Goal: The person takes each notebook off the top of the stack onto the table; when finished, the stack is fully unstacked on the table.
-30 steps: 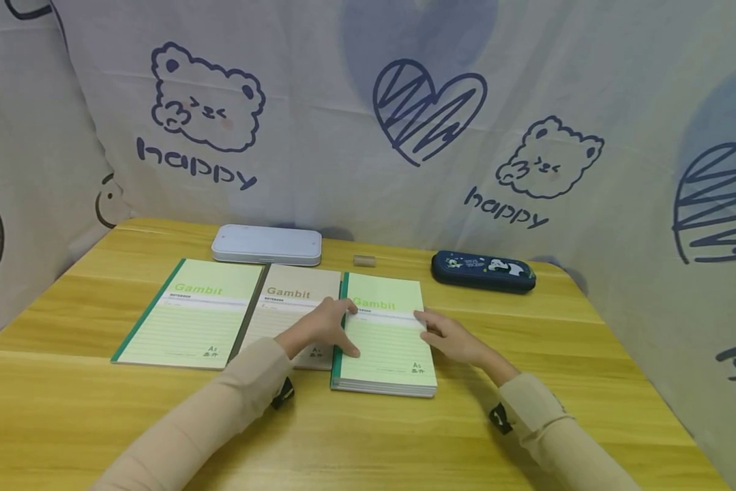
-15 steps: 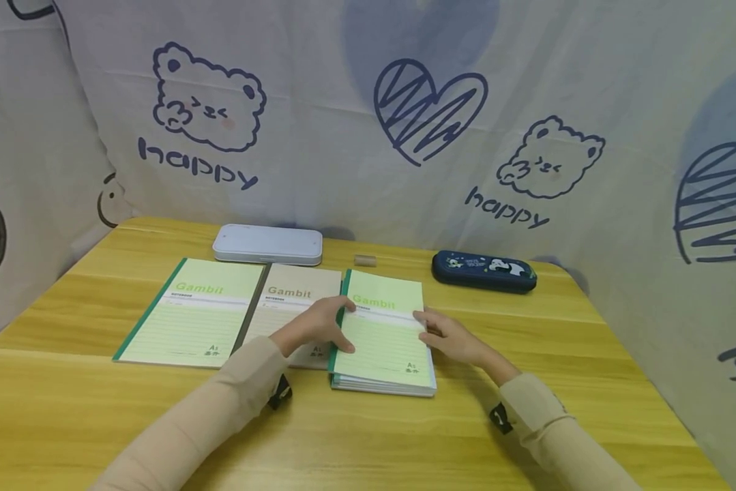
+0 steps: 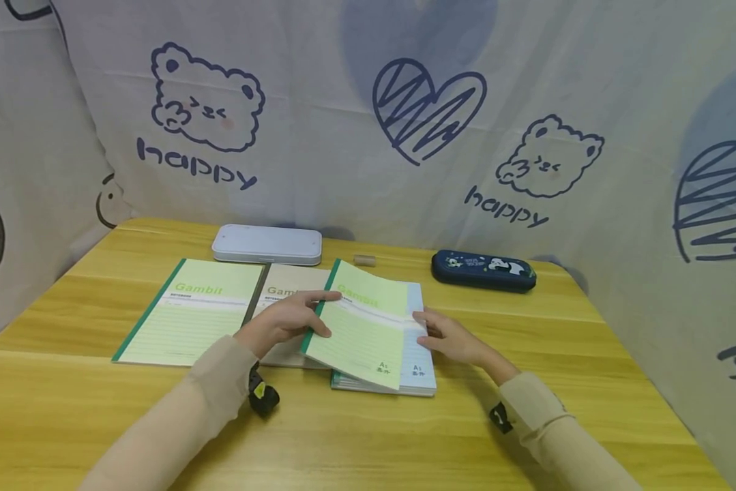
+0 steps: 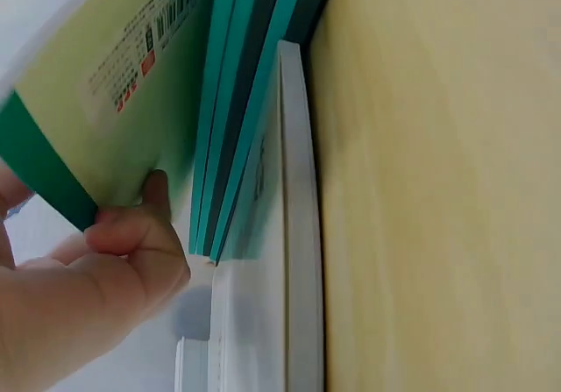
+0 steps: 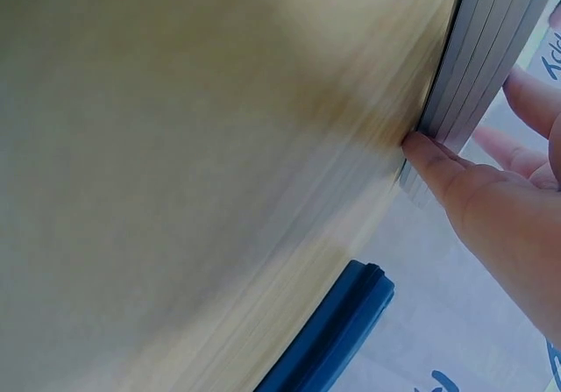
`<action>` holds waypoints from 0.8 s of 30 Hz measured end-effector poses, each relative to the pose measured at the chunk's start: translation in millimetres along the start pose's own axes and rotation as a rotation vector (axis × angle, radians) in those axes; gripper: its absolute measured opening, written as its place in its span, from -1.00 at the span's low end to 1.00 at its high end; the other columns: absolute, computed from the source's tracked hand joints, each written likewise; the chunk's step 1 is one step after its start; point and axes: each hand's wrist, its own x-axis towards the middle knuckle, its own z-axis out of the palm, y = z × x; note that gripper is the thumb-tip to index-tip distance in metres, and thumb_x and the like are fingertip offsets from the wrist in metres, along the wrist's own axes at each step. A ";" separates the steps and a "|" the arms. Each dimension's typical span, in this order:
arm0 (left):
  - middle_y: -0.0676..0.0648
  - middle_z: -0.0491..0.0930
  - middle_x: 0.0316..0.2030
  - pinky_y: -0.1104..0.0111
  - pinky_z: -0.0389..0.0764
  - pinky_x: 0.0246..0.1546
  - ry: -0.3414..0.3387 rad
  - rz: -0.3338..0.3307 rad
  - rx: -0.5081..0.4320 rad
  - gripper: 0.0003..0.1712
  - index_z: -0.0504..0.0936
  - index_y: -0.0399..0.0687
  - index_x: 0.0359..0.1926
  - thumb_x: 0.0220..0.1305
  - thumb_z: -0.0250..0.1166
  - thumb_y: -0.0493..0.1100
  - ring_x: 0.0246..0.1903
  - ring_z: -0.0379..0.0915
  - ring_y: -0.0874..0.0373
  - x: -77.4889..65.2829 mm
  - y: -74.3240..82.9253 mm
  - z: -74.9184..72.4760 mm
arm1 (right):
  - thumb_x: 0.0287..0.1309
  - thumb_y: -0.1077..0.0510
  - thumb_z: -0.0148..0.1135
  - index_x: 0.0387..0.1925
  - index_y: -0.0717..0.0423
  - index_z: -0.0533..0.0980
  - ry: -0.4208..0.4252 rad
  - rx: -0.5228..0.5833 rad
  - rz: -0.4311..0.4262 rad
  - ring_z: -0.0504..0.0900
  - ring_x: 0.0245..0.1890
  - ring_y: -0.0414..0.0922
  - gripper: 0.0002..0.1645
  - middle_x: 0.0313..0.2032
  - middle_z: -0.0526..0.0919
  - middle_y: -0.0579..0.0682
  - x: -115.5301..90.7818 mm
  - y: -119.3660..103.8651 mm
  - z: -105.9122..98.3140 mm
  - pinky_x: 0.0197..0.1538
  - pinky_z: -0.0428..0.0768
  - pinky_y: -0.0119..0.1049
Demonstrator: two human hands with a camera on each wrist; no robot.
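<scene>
While the left hand pinches a tilted green notebook by its spine, the right hand's fingers, extended, touch the side of the notebook stack beneath.

The table's near side leaves passage; the notebook stack blocks the way between the hands

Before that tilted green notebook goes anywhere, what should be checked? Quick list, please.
1. Left hand pinching the tilted green notebook at its spine: ok.
2. Right hand touching the side of the stack: ok.
3. Notebook's spine raised off the stack: ok.
4. Opposite edge free of the stack: cannot tell.
5. Brown notebook uncovered: not ok; the tilted one overhangs part of it.
6. Dark pencil case apart from both hands: ok.
</scene>
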 end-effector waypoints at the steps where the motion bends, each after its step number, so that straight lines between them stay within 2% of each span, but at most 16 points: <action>1: -0.35 0.30 0.04 0.26 0.51 -0.21 -0.005 0.005 -0.022 -0.11 0.07 -0.26 0.31 -0.10 0.08 -0.68 -0.21 0.44 0.04 -1.3 -0.2 -1.9 | 0.21 0.30 0.01 0.20 0.45 0.16 0.000 0.000 -0.001 0.00 0.24 0.23 -0.44 0.23 0.04 0.40 -0.1 -0.2 -0.1 0.19 0.10 0.02; 8: -0.30 0.23 0.13 0.28 0.55 -0.33 0.001 0.006 -0.058 -0.18 -0.02 -0.07 0.37 0.11 -0.03 -0.59 -0.31 0.50 0.09 -8.5 -0.1 -9.3 | 0.20 0.31 0.02 0.18 0.46 0.17 -0.007 0.002 -0.001 0.01 0.24 0.23 -0.45 0.23 0.03 0.42 -0.3 -0.5 -0.2 0.18 0.12 0.01; 17: -0.36 0.27 0.11 0.24 0.56 -0.35 0.040 0.071 -0.008 -0.23 -0.02 -0.12 0.36 0.15 -0.08 -0.59 -0.34 0.53 0.07 -18.7 1.0 -16.6 | 0.21 0.28 0.02 0.17 0.46 0.19 -0.006 -0.021 -0.015 0.01 0.24 0.23 -0.46 0.23 0.05 0.41 0.4 0.8 -0.3 0.20 0.09 0.02; 24: -0.32 0.32 0.06 0.26 0.56 -0.35 0.040 0.121 -0.007 -0.22 -0.07 -0.14 0.37 0.15 -0.10 -0.59 -0.33 0.53 0.08 -34.3 -0.1 -35.5 | 0.21 0.28 0.02 0.17 0.47 0.20 -0.004 -0.027 -0.023 0.01 0.24 0.24 -0.47 0.22 0.04 0.43 0.2 1.1 -0.2 0.19 0.08 0.02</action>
